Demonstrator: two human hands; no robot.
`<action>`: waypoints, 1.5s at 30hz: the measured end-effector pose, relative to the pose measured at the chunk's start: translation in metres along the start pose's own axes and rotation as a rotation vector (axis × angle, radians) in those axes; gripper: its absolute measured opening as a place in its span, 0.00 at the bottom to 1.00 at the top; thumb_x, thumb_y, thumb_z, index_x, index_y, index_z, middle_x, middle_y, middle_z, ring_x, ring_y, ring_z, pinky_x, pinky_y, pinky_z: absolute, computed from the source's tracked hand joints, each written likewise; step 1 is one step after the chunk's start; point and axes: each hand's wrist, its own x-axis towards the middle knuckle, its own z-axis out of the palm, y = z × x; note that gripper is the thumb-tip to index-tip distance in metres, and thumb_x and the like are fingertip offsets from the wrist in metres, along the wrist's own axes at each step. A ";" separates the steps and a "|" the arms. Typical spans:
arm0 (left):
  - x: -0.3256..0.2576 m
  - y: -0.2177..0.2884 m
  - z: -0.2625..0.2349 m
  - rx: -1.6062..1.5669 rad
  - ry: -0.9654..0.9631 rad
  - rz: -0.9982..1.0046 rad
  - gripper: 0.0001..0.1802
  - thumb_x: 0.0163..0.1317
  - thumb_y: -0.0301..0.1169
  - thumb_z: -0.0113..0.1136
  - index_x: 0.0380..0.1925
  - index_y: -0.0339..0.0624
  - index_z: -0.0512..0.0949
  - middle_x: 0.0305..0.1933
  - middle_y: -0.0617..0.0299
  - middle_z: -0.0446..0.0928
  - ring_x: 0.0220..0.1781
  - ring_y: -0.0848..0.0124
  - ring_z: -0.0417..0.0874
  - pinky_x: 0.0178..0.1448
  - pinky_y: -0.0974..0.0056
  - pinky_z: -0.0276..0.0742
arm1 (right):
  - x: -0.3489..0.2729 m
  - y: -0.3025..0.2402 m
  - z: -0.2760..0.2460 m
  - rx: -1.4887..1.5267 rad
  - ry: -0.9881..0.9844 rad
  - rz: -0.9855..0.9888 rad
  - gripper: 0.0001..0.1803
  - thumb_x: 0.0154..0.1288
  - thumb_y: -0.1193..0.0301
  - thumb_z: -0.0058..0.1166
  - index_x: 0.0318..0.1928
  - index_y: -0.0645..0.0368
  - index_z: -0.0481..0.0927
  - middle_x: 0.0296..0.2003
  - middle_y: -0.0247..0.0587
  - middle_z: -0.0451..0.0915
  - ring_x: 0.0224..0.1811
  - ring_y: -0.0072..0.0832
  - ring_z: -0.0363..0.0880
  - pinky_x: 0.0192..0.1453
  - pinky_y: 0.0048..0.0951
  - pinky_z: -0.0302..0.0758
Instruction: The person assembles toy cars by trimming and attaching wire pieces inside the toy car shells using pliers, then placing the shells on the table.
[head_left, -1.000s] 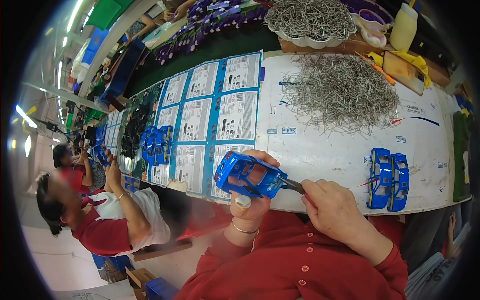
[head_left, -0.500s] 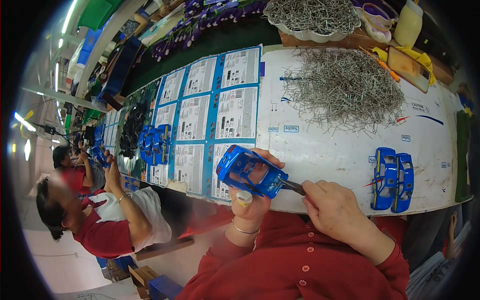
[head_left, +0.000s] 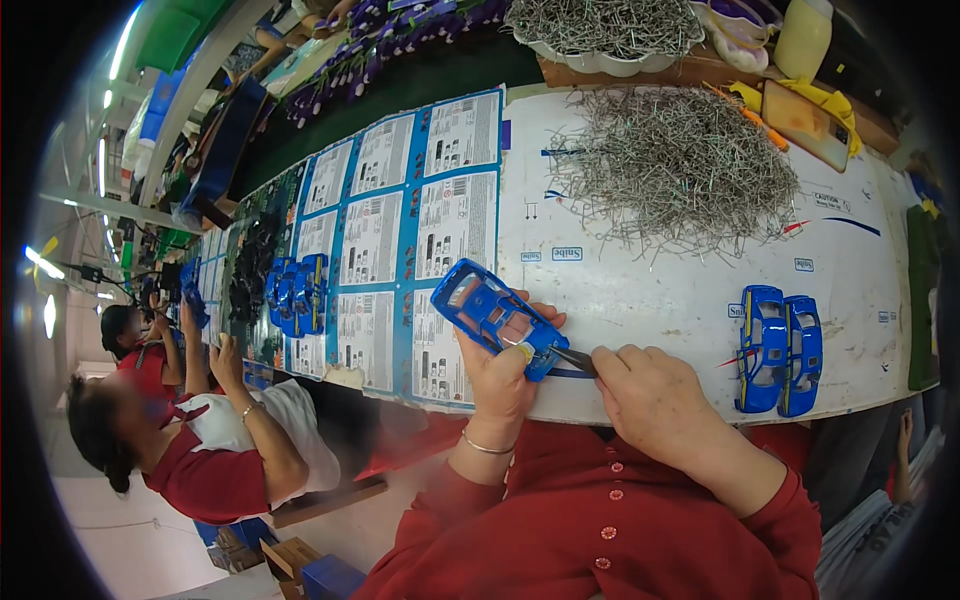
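My left hand (head_left: 500,388) holds a blue toy car body (head_left: 483,307), tilted with its open, hollow side showing; a wrapped thumb presses at its lower end. In my closed right hand (head_left: 655,400) is a slim dark-tipped tool that looks like pliers (head_left: 577,361), its handle mostly hidden by the fingers. The tip reaches the lower right end of the car body; whether it grips anything there is too small to tell. To the right, two more blue car bodies (head_left: 763,350) lie side by side near the table's front edge.
A heap of thin bent metal wires (head_left: 685,170) spreads across the white table (head_left: 610,300); more fill a white dish (head_left: 600,60) behind. An orange-handled tool (head_left: 765,130) lies beside the heap. Printed card sheets (head_left: 370,235), more car bodies (head_left: 297,295) and co-workers (head_left: 235,440) are left.
The car body has turned so it slants more steeply, and my left thumb has moved onto its lower end. The tool has shifted slightly left and up. The whole view has moved slightly.
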 end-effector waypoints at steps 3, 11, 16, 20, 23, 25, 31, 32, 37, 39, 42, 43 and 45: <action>0.003 -0.002 -0.003 0.008 0.036 -0.042 0.32 0.40 0.15 0.45 0.53 0.34 0.63 0.46 0.50 0.72 0.46 0.55 0.80 0.52 0.47 0.81 | 0.004 0.001 0.003 -0.004 -0.037 0.002 0.08 0.55 0.75 0.53 0.37 0.61 0.73 0.27 0.44 0.76 0.27 0.38 0.78 0.31 0.35 0.76; 0.006 -0.001 0.000 0.015 0.045 -0.046 0.30 0.41 0.16 0.44 0.52 0.33 0.64 0.43 0.50 0.73 0.44 0.56 0.81 0.52 0.49 0.81 | 0.009 0.005 0.003 -0.037 -0.129 0.027 0.08 0.58 0.73 0.53 0.37 0.59 0.72 0.26 0.41 0.73 0.26 0.37 0.76 0.30 0.36 0.74; 0.008 0.005 0.001 -0.006 0.079 -0.098 0.28 0.43 0.16 0.44 0.50 0.33 0.65 0.42 0.50 0.73 0.44 0.56 0.81 0.51 0.49 0.81 | 0.011 0.001 0.002 -0.174 -0.071 -0.066 0.10 0.53 0.75 0.54 0.37 0.59 0.72 0.25 0.40 0.73 0.26 0.36 0.75 0.30 0.36 0.74; 0.007 -0.001 -0.002 -0.001 0.085 -0.086 0.27 0.43 0.16 0.43 0.50 0.34 0.65 0.42 0.50 0.73 0.44 0.56 0.81 0.52 0.49 0.81 | 0.014 0.002 0.002 -0.223 -0.073 -0.087 0.10 0.50 0.75 0.53 0.35 0.59 0.72 0.25 0.40 0.74 0.26 0.34 0.77 0.28 0.32 0.75; 0.005 -0.002 0.005 0.035 0.057 -0.034 0.30 0.41 0.15 0.42 0.52 0.35 0.63 0.43 0.50 0.72 0.43 0.56 0.81 0.52 0.49 0.81 | 0.017 0.003 0.004 -0.281 -0.088 -0.100 0.09 0.50 0.75 0.53 0.33 0.60 0.72 0.25 0.40 0.75 0.25 0.32 0.78 0.27 0.29 0.76; 0.008 -0.003 0.001 0.067 0.005 -0.038 0.40 0.41 0.13 0.39 0.62 0.43 0.52 0.47 0.47 0.70 0.45 0.56 0.81 0.51 0.51 0.81 | 0.019 0.003 0.005 -0.308 -0.091 -0.108 0.09 0.49 0.75 0.54 0.33 0.61 0.72 0.24 0.40 0.76 0.25 0.32 0.78 0.27 0.28 0.76; 0.005 -0.003 -0.004 0.017 0.016 -0.048 0.39 0.42 0.13 0.39 0.60 0.42 0.52 0.45 0.45 0.72 0.45 0.56 0.81 0.51 0.52 0.81 | 0.020 -0.002 0.004 -0.383 -0.098 -0.150 0.10 0.49 0.74 0.54 0.34 0.62 0.73 0.25 0.40 0.76 0.24 0.30 0.78 0.26 0.27 0.75; 0.006 -0.003 -0.003 0.018 0.016 -0.048 0.39 0.42 0.13 0.39 0.60 0.42 0.52 0.45 0.45 0.72 0.45 0.56 0.81 0.51 0.52 0.81 | 0.020 -0.003 0.004 -0.397 -0.097 -0.150 0.10 0.49 0.74 0.54 0.34 0.62 0.73 0.25 0.40 0.76 0.25 0.30 0.78 0.26 0.27 0.75; 0.008 -0.002 0.001 0.077 0.030 -0.054 0.24 0.45 0.17 0.45 0.47 0.36 0.65 0.39 0.49 0.76 0.42 0.56 0.82 0.49 0.53 0.81 | 0.020 -0.001 0.000 -0.351 -0.118 -0.142 0.09 0.50 0.74 0.54 0.33 0.62 0.73 0.25 0.41 0.77 0.25 0.32 0.79 0.26 0.29 0.76; 0.009 -0.003 0.001 0.084 0.020 -0.057 0.24 0.45 0.17 0.45 0.47 0.36 0.65 0.39 0.48 0.76 0.42 0.57 0.82 0.50 0.53 0.81 | 0.021 0.002 0.000 -0.260 -0.160 -0.081 0.09 0.50 0.74 0.54 0.33 0.62 0.73 0.25 0.43 0.77 0.27 0.34 0.80 0.28 0.32 0.77; 0.008 -0.001 0.002 0.095 0.019 -0.051 0.24 0.44 0.16 0.44 0.47 0.35 0.65 0.38 0.48 0.77 0.42 0.57 0.82 0.50 0.54 0.81 | 0.021 0.002 -0.006 -0.191 -0.234 -0.019 0.10 0.56 0.71 0.55 0.36 0.60 0.72 0.27 0.43 0.76 0.28 0.39 0.79 0.30 0.37 0.76; 0.008 0.000 0.003 0.096 0.016 -0.042 0.25 0.44 0.16 0.44 0.47 0.35 0.65 0.39 0.47 0.77 0.42 0.57 0.82 0.50 0.54 0.81 | 0.022 0.001 -0.009 -0.191 -0.235 -0.019 0.10 0.56 0.71 0.55 0.36 0.60 0.72 0.27 0.43 0.76 0.28 0.39 0.79 0.30 0.37 0.76; 0.006 0.000 0.002 0.089 0.003 -0.037 0.25 0.43 0.16 0.44 0.47 0.35 0.65 0.39 0.47 0.77 0.42 0.57 0.82 0.50 0.54 0.80 | 0.023 -0.003 -0.017 -0.117 -0.280 0.013 0.11 0.58 0.67 0.56 0.37 0.60 0.73 0.28 0.44 0.77 0.30 0.40 0.79 0.33 0.39 0.76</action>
